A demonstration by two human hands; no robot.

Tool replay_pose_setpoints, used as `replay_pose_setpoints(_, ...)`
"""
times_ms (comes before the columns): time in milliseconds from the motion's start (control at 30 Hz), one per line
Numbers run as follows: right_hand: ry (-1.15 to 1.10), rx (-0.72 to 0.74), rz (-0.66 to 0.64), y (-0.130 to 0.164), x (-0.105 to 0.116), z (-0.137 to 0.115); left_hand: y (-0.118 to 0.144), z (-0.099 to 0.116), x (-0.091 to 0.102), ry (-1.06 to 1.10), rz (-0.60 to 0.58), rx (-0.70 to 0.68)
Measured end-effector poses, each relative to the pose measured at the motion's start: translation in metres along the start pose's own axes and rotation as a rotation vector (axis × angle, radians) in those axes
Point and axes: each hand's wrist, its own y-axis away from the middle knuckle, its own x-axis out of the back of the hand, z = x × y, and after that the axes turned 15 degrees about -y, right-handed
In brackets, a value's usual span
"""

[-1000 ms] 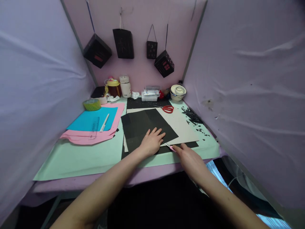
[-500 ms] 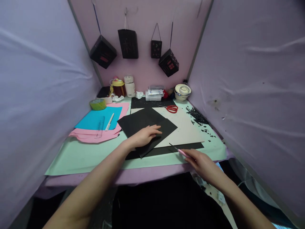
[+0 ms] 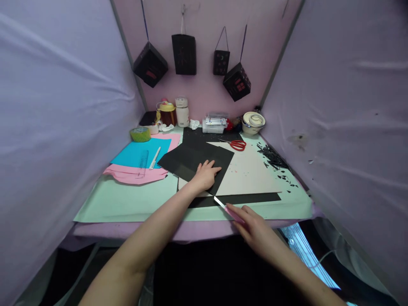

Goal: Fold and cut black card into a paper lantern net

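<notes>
My left hand (image 3: 207,175) lies on a sheet of black paper (image 3: 194,155), its fingers spread and pressing down. Held in my right hand (image 3: 250,221) is a pink utility knife (image 3: 234,213), its blade pointing up and to the left. The blade's tip is at the near corner of the black paper, close below my left hand; whether it touches the paper I cannot tell. Beneath the sheet is a pale board (image 3: 255,176), with a strip of black paper (image 3: 248,198) showing along its near edge.
Red-handled scissors (image 3: 238,145) lie behind the board, with black scraps (image 3: 272,158) at the right. Blue paper (image 3: 132,153), a clear ruler (image 3: 143,163) and a white pen (image 3: 155,158) lie left. Bottles, a pen box (image 3: 214,124) and bowls stand behind; black lanterns (image 3: 184,55) hang above.
The black sheet has turned on the board, with my left hand still on it. My right hand has brought the knife leftward to the sheet's near corner. The whole view has shifted slightly.
</notes>
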Motion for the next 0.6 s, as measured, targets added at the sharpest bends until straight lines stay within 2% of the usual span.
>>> replay_pose_setpoints(167, 0.057, -0.013, 0.015, -0.003, -0.011, -0.001, -0.002, 0.005, -0.002, 0.010, 0.014, 0.054)
replay_pose_setpoints(400, 0.123, -0.066, 0.065, -0.004, -0.010, -0.002, -0.007, 0.021, -0.007, 0.022, 0.063, 0.125)
replay_pose_setpoints(600, 0.168, -0.082, 0.094, -0.002, -0.009, -0.002, -0.004, 0.025, -0.007, 0.021, 0.096, 0.127)
